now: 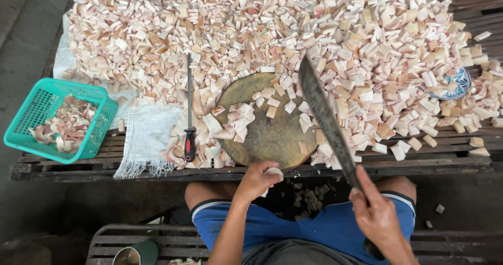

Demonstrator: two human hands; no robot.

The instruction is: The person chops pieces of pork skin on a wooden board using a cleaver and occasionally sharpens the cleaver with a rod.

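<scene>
Right hand [378, 212] grips the cleaver [327, 121]; left hand [257, 180] clasps a pale piece [273, 172] at lower centre; keep fingers tucked from the blade.

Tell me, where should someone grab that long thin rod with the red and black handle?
Take the sharpening rod by its red and black handle, the thick end lying nearest the table's front edge. Come from the person's side, near the left hand. The thin metal shaft points away into the pile of cut pieces, so it is harder to grip.
</scene>
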